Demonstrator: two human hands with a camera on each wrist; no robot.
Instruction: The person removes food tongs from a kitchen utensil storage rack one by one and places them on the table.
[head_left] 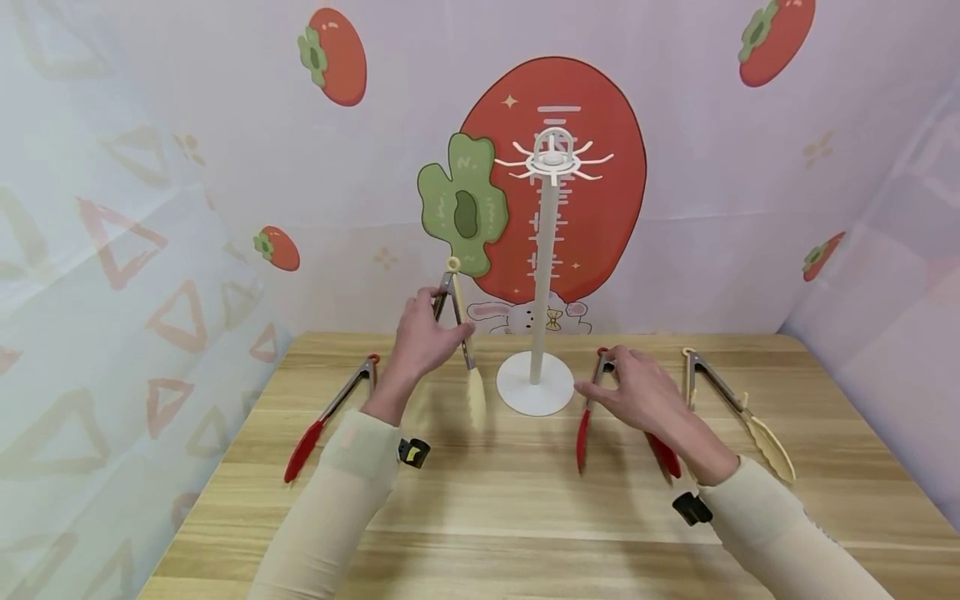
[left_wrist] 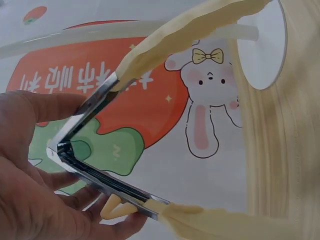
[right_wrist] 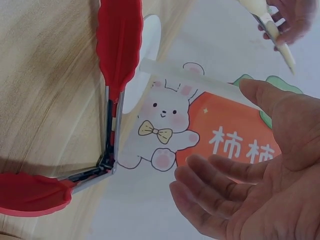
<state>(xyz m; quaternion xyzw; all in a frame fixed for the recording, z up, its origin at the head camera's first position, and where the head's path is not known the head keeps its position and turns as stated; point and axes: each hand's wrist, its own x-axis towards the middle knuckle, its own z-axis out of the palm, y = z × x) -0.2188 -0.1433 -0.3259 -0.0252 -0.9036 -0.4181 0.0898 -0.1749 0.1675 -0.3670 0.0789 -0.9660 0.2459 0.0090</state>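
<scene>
My left hand (head_left: 426,335) holds a pair of cream-tipped metal tongs (head_left: 477,398) near the hinge end, raised off the table with the tips hanging down. In the left wrist view the tongs (left_wrist: 170,40) are spread, with the thumb on one arm and fingers along the other. My right hand (head_left: 647,393) hovers over a pair of red-tipped tongs (head_left: 582,442). Its fingers (right_wrist: 220,180) are loosely bent and apart from these red tongs (right_wrist: 119,45), which lie spread on the table. Between the hands stands a white rack (head_left: 546,267) with several hooks around its top.
Another pair of red-tipped tongs (head_left: 303,450) lies on the wooden table (head_left: 480,517) at the left. A second cream-tipped pair (head_left: 772,448) lies at the far right. Behind the table hangs a printed backdrop (head_left: 375,167) with persimmons and a rabbit.
</scene>
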